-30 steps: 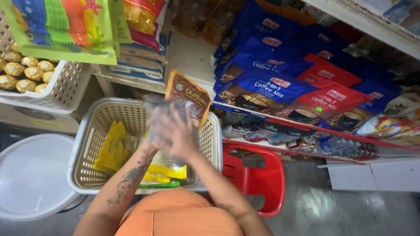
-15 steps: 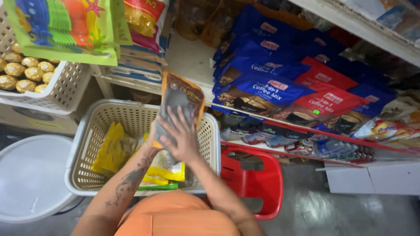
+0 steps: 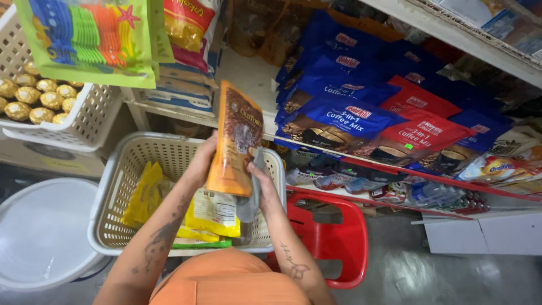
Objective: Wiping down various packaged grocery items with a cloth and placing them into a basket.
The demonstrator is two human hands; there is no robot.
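While standing over the basket:
Left hand (image 3: 204,160): fingers gripping the brown-orange coffee pouch (image 3: 236,138).
Right hand (image 3: 261,182): fingers pinching a grey cloth (image 3: 252,195) just beside the pouch.
Progress: pouch being held upright above the cream basket (image 3: 110,195), not yet shelved.

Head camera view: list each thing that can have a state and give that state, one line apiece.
Orange-brown pouch: upright, held over the basket, sealed as far as shows.
Left hand: gripping the pouch's left edge.
Right hand: at the pouch's lower right, holding a grey cloth.
Cream basket: open, part filled with yellow packets.
White basket: holding gold-wrapped sweets.
Red chair: seat bare.
White bin lid: shut.
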